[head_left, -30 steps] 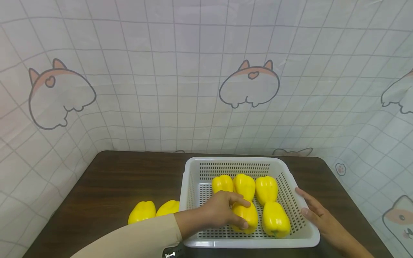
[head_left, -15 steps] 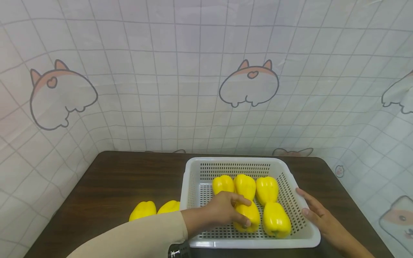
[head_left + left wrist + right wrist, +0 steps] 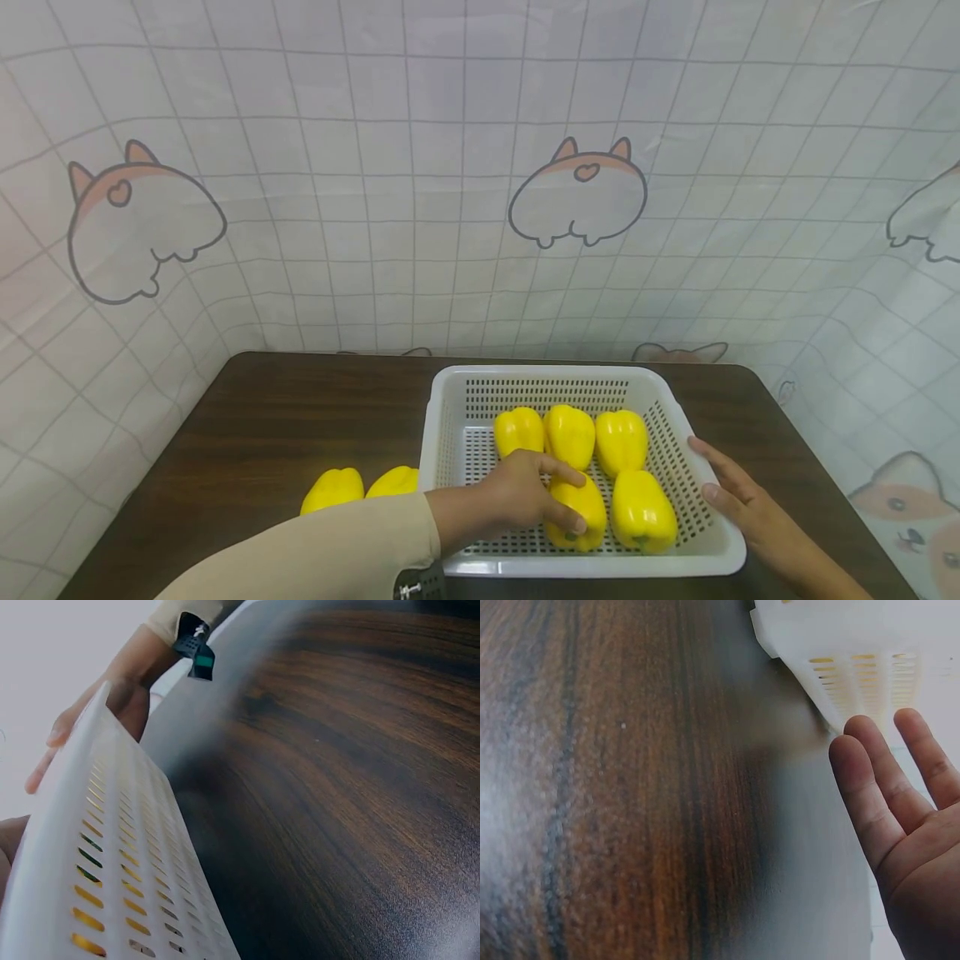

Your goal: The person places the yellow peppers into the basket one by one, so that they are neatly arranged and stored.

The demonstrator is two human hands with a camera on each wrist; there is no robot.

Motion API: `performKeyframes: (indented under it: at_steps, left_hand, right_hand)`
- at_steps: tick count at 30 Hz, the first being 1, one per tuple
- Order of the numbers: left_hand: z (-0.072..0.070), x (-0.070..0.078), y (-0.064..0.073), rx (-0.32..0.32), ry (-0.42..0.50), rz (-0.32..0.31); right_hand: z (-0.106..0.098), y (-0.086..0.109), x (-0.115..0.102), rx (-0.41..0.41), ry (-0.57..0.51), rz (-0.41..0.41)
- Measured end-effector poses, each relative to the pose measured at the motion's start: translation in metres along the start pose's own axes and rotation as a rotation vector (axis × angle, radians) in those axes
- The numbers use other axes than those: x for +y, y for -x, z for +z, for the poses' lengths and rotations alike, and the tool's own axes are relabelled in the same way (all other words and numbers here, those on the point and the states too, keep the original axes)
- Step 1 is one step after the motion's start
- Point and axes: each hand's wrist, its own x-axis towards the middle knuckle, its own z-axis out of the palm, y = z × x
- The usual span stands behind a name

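Observation:
Inside the white perforated plastic basket my left hand grips a yellow bell pepper, thumb at its near end and fingers over the top. The pepper lies at the left of the near row, its green stem facing me. Another yellow bell pepper lies to its right, and three more, such as the corner pepper, form the row behind. My right hand touches the basket's right rim from outside, fingers mostly straight. The right wrist view shows extended fingers close to the basket wall.
Two more yellow bell peppers, a left one and a right one, lie on the dark wooden table left of the basket, partly behind my left sleeve. A white grid-patterned curtain stands behind the table.
My left hand has shifted slightly right with the pepper. In the last half second the pepper has tipped and lowered a little, showing its stem. The right hand has stayed put.

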Motion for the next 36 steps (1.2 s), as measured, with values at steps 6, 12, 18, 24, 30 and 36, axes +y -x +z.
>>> performKeyframes:
  at_steps: [6, 12, 18, 24, 30, 36]
  left_hand:
    - [0.0004, -0.0022, -0.0022, 0.0, -0.005, -0.005]
    - [0.003, -0.0031, -0.004, -0.019, -0.003, -0.006]
    - [0.0041, -0.0048, -0.0054, -0.016, -0.028, -0.001]
    - [0.005, -0.0072, -0.0067, -0.02, -0.055, 0.019]
    - [0.0056, -0.0069, -0.006, -0.037, -0.037, 0.029]
    - [0.0047, -0.0068, -0.0054, -0.044, -0.029, 0.033]
  right_hand:
    - [-0.0026, 0.0, 0.0044, -0.029, -0.008, -0.039]
    - [-0.002, -0.0002, 0.0037, -0.006, 0.0, -0.017]
    - [-0.001, -0.0011, 0.0029, 0.01, 0.005, 0.009]
    - [-0.0012, -0.0015, 0.0021, 0.012, 0.0, 0.023]
    - [-0.0011, -0.0012, 0.0013, 0.01, 0.0, 0.036]
    - [-0.0021, -0.003, 0.0002, 0.0, 0.032, 0.063]
